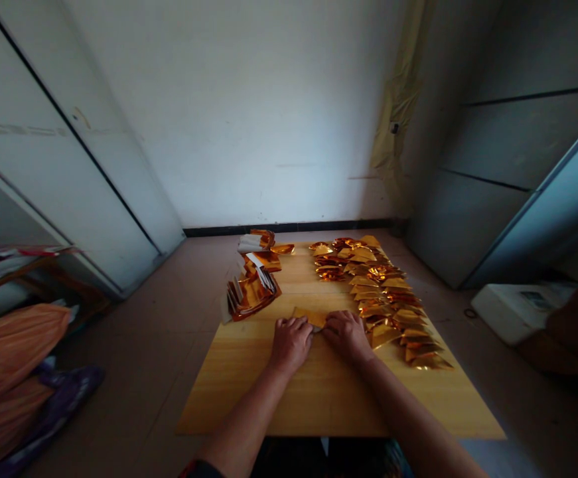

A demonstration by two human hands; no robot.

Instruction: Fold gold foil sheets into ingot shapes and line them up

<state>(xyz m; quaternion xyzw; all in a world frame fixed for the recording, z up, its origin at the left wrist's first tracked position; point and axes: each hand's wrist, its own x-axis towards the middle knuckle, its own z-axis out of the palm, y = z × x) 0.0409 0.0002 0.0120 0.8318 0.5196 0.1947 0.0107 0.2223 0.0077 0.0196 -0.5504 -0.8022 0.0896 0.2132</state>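
My left hand (pixel 291 343) and my right hand (pixel 347 335) meet near the middle of a pale wooden tabletop (pixel 328 398). Between them both hands grip a piece of gold foil paper (pixel 309 317), its lower part hidden under my fingers. Folded gold foil triangles (pixel 375 292) lie in a long, overlapping band just right of my right hand. Left of my left hand sits a stack of gold foil sheets with white paper (pixel 251 295). Two smaller stacks (pixel 261 249) lie beyond it.
The table's far end stands against a white wall with a black skirting strip. Orange bags (pixel 7 372) and a purple bag lie on the floor at the left, below a wooden shelf (pixel 14 272). A white box (pixel 517 312) sits on the floor at the right.
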